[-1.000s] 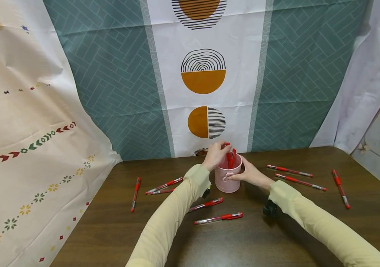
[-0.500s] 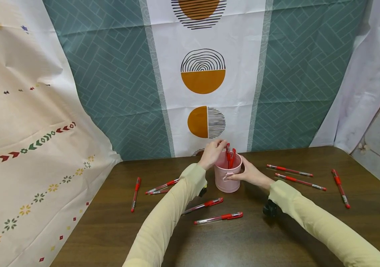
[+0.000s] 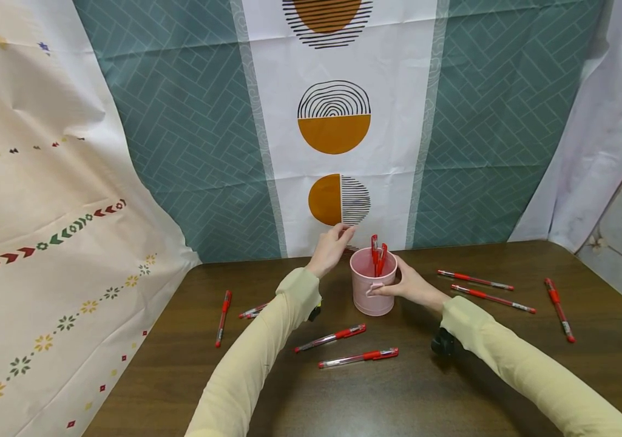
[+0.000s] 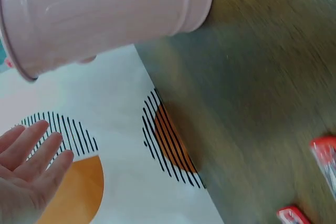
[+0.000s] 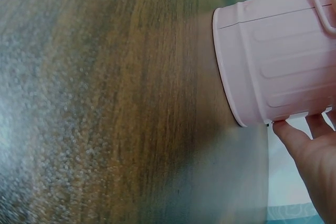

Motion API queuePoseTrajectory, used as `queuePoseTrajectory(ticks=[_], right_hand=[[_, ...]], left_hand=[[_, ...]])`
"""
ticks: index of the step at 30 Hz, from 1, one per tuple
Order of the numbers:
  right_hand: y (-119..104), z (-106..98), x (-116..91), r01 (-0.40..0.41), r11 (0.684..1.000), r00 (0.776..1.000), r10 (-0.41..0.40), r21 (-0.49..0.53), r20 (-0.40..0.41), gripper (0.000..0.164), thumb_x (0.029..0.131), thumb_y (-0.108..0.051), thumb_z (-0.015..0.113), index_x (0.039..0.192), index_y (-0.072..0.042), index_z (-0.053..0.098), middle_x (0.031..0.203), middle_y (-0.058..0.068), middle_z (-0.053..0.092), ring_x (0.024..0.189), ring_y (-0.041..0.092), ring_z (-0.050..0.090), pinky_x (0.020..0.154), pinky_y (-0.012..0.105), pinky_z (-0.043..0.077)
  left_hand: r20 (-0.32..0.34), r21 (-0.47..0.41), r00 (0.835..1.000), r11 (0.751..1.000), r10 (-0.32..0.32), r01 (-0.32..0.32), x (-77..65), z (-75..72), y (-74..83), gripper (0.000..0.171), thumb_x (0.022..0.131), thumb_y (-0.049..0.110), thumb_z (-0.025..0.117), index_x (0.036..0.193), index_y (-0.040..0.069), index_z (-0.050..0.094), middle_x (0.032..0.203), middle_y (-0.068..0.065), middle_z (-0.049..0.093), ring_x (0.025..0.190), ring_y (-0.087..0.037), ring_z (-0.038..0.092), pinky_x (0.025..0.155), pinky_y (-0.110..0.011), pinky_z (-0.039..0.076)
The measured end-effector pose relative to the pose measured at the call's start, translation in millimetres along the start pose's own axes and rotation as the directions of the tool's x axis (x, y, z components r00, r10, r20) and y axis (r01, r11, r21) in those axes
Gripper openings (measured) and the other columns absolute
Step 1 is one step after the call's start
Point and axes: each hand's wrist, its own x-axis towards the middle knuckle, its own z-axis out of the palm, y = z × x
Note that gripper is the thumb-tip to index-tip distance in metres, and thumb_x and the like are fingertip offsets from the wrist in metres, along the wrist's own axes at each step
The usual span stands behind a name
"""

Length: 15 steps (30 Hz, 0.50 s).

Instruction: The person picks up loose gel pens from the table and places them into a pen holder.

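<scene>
A pink pail-shaped cup (image 3: 368, 297) stands upright on the table, with red-capped pens (image 3: 381, 260) sticking up from it. My right hand (image 3: 411, 286) holds this cup from the right side, thumb near its small handle. In the right wrist view the fingers (image 5: 294, 137) lie against the cup wall. Up and to the left of the cup, apart from it, is my left hand (image 3: 331, 250). The left wrist view shows its fingers (image 4: 37, 158) loosely extended with nothing in them. Two pens, one a red pen (image 3: 358, 358), lie in front of the cup.
On the left lie another red pen (image 3: 223, 318) and a pair partly hidden by the left sleeve (image 3: 258, 358). To the right are two roughly parallel pens, one a pen (image 3: 493, 298), and a lone pen (image 3: 559, 309). A patterned cloth (image 3: 223, 152) hangs behind the table.
My left hand has let go of a pen at the cup and drawn away to the left. The right hand stays in place on the cup.
</scene>
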Motion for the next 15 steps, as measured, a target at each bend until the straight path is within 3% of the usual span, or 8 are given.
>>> queuePoseTrajectory(ticks=[3, 10, 15], right_hand=[[-1.2, 0.4, -0.6, 0.000, 1.000, 1.000, 0.000, 0.003, 0.000, 0.083, 0.074, -0.018, 0.075, 0.138, -0.004, 0.024, 0.131, 0.017, 0.040, 0.116, 0.032, 0.037, 0.093, 0.051, 0.030], [29.8, -1.2, 10.9, 0.010, 1.000, 1.000, -0.010, -0.014, -0.027, 0.089, 0.071, -0.029, 0.077, 0.139, -0.011, 0.023, 0.132, 0.011, 0.039, 0.118, 0.029, 0.035, 0.093, 0.052, 0.030], [31.0, -1.1, 10.7, 0.009, 1.000, 0.999, -0.010, -0.016, -0.033, 0.088, 0.070, -0.030, 0.078, 0.138, -0.012, 0.024, 0.131, 0.011, 0.040, 0.118, 0.029, 0.036, 0.094, 0.052, 0.029]], left_hand=[[0.000, 0.006, 1.000, 1.000, 0.004, -0.004, -2.5, -7.6, -2.3, 0.038, 0.095, 0.035, 0.044, 0.112, 0.004, 0.059, 0.103, -0.008, 0.062, 0.091, -0.019, 0.055, 0.081, -0.029, 0.042], [0.032, -0.042, 0.999, 0.999, -0.010, 0.011, -10.6, -26.8, -14.9, 0.039, 0.096, 0.033, 0.044, 0.116, 0.002, 0.057, 0.110, -0.009, 0.058, 0.095, -0.021, 0.052, 0.085, -0.031, 0.040], [0.025, -0.023, 0.999, 0.999, -0.045, 0.046, -20.4, -40.4, -28.7, 0.036, 0.096, 0.030, 0.045, 0.114, 0.001, 0.057, 0.105, -0.011, 0.059, 0.092, -0.023, 0.052, 0.084, -0.034, 0.041]])
